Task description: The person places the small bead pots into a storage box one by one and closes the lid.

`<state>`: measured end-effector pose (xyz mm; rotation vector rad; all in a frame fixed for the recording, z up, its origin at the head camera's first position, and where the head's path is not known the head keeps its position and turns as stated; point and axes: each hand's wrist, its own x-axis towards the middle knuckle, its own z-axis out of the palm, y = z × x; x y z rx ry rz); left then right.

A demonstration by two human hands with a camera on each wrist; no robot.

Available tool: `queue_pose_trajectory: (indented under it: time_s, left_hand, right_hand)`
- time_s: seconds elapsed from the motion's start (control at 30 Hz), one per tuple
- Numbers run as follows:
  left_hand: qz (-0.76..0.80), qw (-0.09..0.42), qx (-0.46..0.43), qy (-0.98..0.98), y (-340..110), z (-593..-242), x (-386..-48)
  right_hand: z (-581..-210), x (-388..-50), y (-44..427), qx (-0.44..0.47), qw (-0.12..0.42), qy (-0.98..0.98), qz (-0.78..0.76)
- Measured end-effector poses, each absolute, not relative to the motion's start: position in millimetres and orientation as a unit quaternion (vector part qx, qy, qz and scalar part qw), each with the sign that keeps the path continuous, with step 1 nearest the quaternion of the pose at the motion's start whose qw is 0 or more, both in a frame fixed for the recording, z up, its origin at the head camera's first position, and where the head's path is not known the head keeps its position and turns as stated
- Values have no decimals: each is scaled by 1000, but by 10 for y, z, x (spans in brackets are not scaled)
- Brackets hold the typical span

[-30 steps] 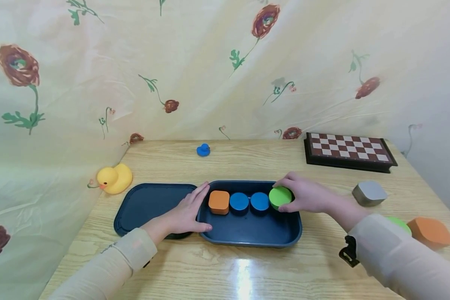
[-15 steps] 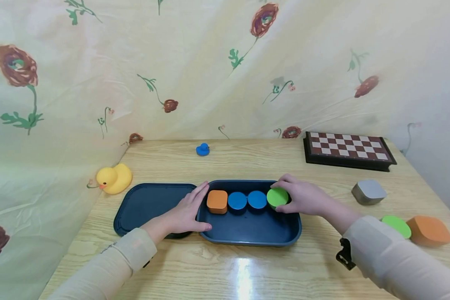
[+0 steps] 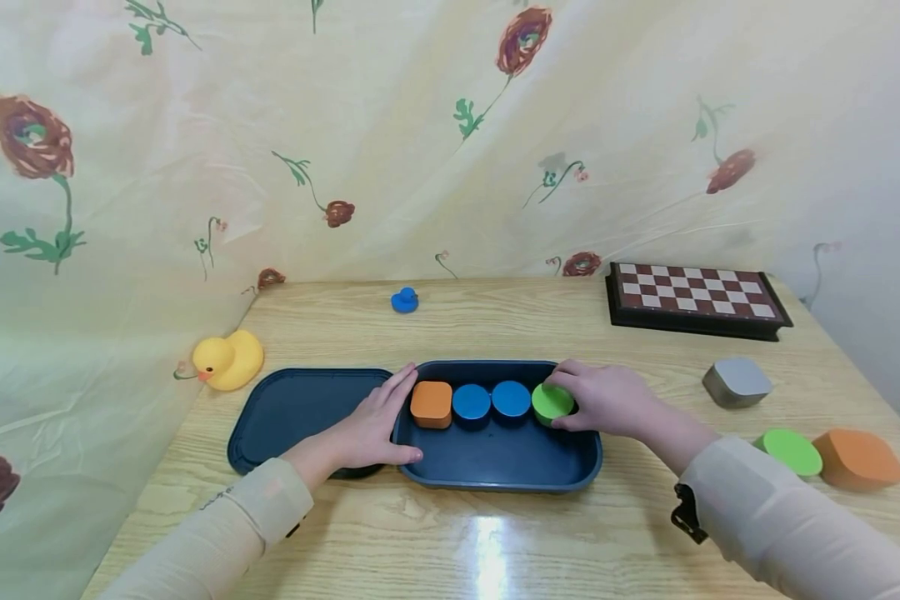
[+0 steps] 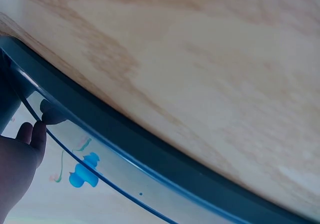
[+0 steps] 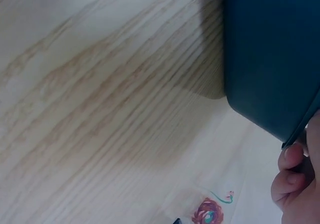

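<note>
A dark blue tray [image 3: 499, 488] holds a row of blocks along its back: an orange square block [image 3: 431, 405], two blue round blocks [image 3: 472, 403] [image 3: 511, 400] and a green round block [image 3: 552, 404] at the right end. My right hand [image 3: 607, 400] pinches the green block between thumb and fingers. With fingers spread, my left hand [image 3: 363, 429] rests on the tray's left rim. In the left wrist view fingertips [image 4: 38, 136] touch a dark edge; in the right wrist view curled fingers [image 5: 291, 171] are beside the tray wall [image 5: 272, 58].
A dark lid [image 3: 300, 412] lies left of the tray. Behind are a yellow duck [image 3: 229, 360], a small blue duck [image 3: 404, 300] and a checkered board [image 3: 697, 300]. To the right stand a grey block [image 3: 737, 382], a green block [image 3: 792, 452] and an orange block [image 3: 859, 459].
My right hand and the green block have shifted slightly left and down, and the block sits closer to its blue neighbour. My left hand has stayed on the rim.
</note>
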<state>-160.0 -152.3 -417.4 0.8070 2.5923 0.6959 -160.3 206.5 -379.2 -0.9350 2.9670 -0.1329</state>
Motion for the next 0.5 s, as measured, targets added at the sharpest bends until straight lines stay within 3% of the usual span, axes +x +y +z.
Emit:
queue_pose_trajectory:
  time_s: [0.5]
  left_hand:
    - [252,171,281,910,-1515,-4145,-1583]
  right_hand:
    - [-3784,-1603,2047,-293,37,955,-41]
